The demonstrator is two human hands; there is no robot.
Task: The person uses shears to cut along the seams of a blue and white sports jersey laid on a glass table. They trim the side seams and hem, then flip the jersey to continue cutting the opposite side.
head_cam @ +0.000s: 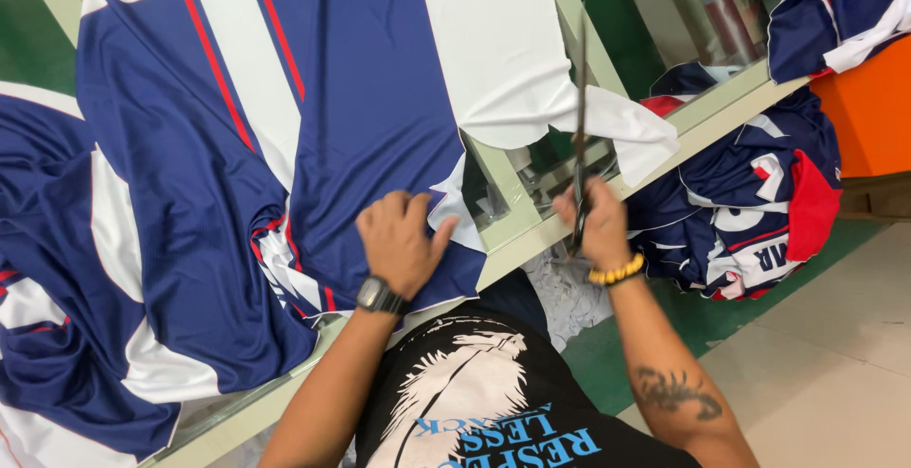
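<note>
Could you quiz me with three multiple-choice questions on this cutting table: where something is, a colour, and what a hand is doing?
1. Where is the heap of cut cloth pieces?
A. right of the table
B. on the person's lap
C. hung on a wall

2. What colour are the thin stripes on the navy fabric?
A. green
B. red
C. yellow

3. What does the right hand hold?
A. nothing
B. a ruler
C. scissors

A, piled beside the table's edge. B, thin red lines run along the white bands. C, the blades point upward while the left hand presses the fabric.

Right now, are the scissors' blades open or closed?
Cannot tell. The scissors are seen edge-on as one thin dark line rising from the right hand beside the white fabric edge.
</note>
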